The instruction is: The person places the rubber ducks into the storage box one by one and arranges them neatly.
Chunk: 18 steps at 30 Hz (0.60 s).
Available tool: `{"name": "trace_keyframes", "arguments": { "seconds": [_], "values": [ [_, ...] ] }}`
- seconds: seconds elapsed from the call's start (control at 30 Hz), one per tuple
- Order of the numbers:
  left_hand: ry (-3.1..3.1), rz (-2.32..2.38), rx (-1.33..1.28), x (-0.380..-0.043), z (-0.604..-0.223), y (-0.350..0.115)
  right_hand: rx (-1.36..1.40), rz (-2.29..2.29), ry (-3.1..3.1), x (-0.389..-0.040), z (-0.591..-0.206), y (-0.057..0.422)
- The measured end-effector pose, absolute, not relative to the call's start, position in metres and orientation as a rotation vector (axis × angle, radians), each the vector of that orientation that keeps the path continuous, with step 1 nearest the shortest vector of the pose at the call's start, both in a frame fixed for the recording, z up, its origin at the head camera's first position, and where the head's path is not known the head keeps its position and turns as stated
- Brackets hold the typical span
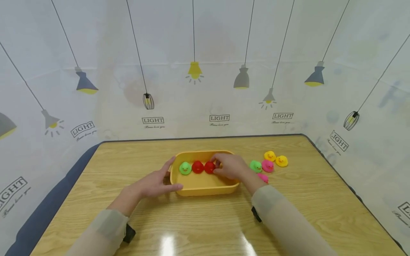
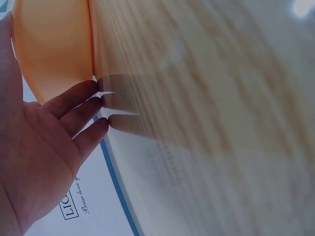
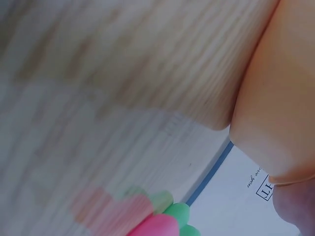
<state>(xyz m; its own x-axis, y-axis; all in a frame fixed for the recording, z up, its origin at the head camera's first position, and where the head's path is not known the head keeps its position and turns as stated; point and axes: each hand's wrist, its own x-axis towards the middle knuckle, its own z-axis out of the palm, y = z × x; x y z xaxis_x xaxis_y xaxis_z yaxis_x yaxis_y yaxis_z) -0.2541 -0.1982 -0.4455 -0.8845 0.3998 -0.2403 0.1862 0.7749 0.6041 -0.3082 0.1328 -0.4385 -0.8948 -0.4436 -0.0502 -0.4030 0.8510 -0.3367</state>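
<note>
Both hands worked at the yellow tray (image 1: 206, 192), which stood near the middle of the table (image 1: 201, 220). The left hand (image 1: 155, 183) was spread around the tray's left edge, its thumb at the near left corner, probably to keep it from sliding. Inside, nearer the far edge, a green duck (image 1: 185, 168), a first red duck (image 1: 197, 167) and a second red duck (image 1: 209, 167) formed a row, perhaps for order. The right hand (image 1: 231, 165) pinched the second one, seemingly to adjust its position. Beyond the tray's right edge, toward the table's far right corner, waited another green duck (image 1: 255, 166), two pink ducks (image 1: 267, 166) and two yellow ducks (image 1: 282, 161), close for reaching, I suppose.
</note>
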Motion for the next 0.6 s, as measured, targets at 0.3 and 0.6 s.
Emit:
{"name": "trace_keyframes", "arguments": {
  "seconds": [0.3, 0.6],
  "values": [
    [2.613, 0.853, 0.462, -0.253, -0.4464, -0.198, -0.662, -0.467, 2.915, -0.3097, -0.4413, 0.1324],
    [2.615, 0.857, 0.466, -0.2525, -0.4466, -0.1978, -0.671, -0.442, 2.92, -0.3116, -0.4421, 0.1319]
  ]
}}
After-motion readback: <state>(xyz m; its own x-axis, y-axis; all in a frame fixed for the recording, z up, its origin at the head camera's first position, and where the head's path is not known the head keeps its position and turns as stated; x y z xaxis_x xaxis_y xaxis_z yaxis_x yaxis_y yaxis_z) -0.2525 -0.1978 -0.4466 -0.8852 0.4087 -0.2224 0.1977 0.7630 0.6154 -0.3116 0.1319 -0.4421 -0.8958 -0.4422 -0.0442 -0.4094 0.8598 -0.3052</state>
